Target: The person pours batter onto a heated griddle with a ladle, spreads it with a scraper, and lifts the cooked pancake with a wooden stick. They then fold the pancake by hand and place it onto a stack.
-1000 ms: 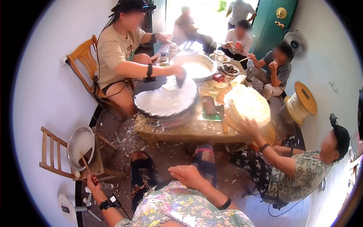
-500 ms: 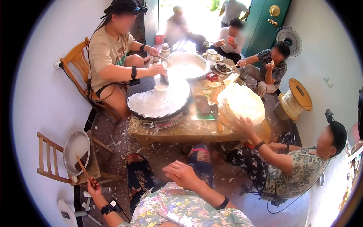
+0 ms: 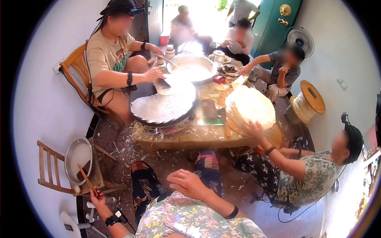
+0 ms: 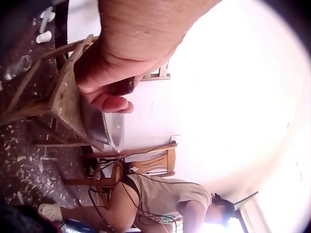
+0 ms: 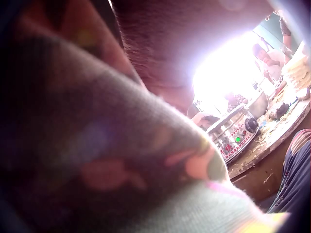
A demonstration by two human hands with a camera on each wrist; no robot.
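Observation:
My left hand (image 3: 98, 198) grips thin wooden sticks (image 3: 87, 178) at the lower left. Their far ends overlap the metal basin (image 3: 67, 160) on a small wooden stand; contact cannot be told. In the left wrist view the fingers of that hand (image 4: 114, 73) curl round a dark stick end (image 4: 124, 86), with the basin (image 4: 116, 133) beyond. Over my lap rests my right hand (image 3: 188, 183), fingers relaxed and holding nothing visible. Patterned cloth (image 5: 121, 145) fills most of the right wrist view, beside a dark, blurred surface.
Across the low table (image 3: 178, 141), a person (image 3: 109, 55) works at a round griddle (image 3: 133, 119) coated in white. Another person (image 3: 317, 174) touches a stack of pale flat sheets (image 3: 250, 105). A chair (image 3: 49, 168) stands left; a cable spool (image 3: 307, 105) stands right.
The head view has shifted, so the table sits farther left. Across the table, the scraping tool has moved over the griddle. Both my hands keep nearly the same pose; the sticks appear more spread.

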